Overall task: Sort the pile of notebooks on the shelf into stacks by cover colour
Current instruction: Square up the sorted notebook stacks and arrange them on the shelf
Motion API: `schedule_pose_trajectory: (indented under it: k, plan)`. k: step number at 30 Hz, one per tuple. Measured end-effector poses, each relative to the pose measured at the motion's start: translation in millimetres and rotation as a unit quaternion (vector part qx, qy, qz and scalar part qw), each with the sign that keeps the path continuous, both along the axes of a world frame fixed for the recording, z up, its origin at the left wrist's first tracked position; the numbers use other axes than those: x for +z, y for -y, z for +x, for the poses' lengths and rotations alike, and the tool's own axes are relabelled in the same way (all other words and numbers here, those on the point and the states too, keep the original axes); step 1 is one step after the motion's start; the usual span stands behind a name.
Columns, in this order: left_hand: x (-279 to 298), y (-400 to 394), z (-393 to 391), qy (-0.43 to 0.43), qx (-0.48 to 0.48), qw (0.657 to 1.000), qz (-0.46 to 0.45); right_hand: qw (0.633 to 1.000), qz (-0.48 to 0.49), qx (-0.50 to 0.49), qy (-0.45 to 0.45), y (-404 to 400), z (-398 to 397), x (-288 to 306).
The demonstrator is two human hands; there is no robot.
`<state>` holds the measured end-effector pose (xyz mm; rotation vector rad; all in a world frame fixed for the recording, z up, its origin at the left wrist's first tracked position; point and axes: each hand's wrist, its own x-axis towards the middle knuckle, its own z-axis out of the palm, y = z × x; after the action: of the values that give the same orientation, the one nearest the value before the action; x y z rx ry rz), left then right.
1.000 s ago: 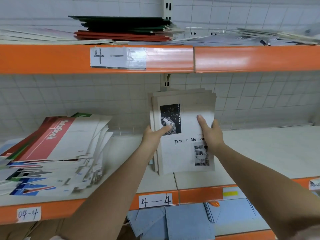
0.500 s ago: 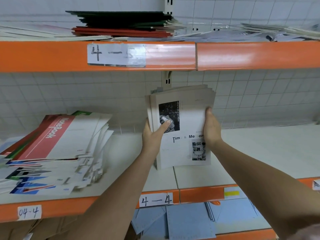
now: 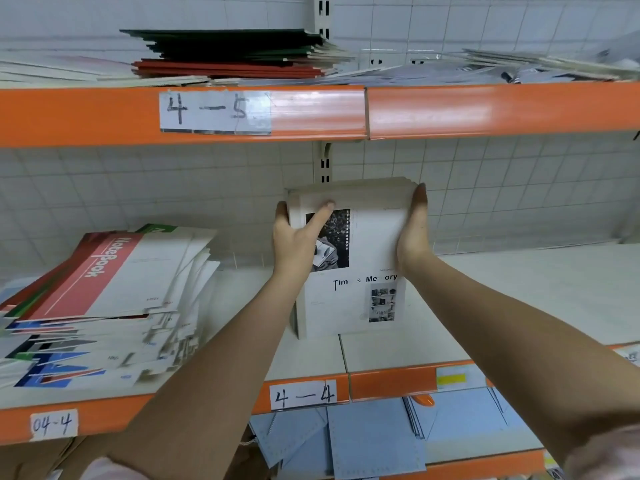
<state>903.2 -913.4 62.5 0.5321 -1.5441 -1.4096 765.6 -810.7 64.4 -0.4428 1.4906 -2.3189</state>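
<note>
Both of my hands hold one stack of grey-white notebooks (image 3: 349, 258) standing on edge on the middle shelf (image 3: 519, 292). My left hand (image 3: 299, 237) grips its left edge, thumb curled across the front cover over a black-and-white photo, fingers wrapped behind. My right hand (image 3: 414, 230) presses flat against the right edge, fingers straight and pointing up. Between my wrists the cover reads "Tim & Me ory", some letters unreadable. Well to the left of my left hand lies the unsorted pile (image 3: 104, 306), its top cover red and white, printed "NoteBook". Below my forearms, paper tags on the orange shelf lip read "4—4" (image 3: 303, 394) and "04-4" (image 3: 53, 424). Above my fingertips another tag reads "4—5" (image 3: 214, 110), under dark green and red notebooks (image 3: 235, 53).
</note>
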Motion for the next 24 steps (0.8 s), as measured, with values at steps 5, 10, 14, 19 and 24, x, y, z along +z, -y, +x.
schedule_pose_trajectory:
  k: [5,10,14,19,24]
  plan:
    - [3,4,-5,-0.014,0.001,0.999,-0.033,1.0,0.006,-0.027,-0.007,-1,-4,3]
    - [-16,4,-6,0.017,-0.025,0.999,-0.019,0.999,0.007,0.036,-0.006,-13,-9,-11]
    - [-56,-3,2,0.063,-0.032,0.997,0.043,0.999,0.019,0.046,0.006,-19,-3,-29]
    - [-77,-10,5,0.108,-0.025,0.99,0.093,0.997,0.053,0.044,0.038,-21,4,-41]
    - [-71,-15,-5,0.112,0.025,0.987,0.108,0.993,0.101,0.027,0.046,-22,-2,-30]
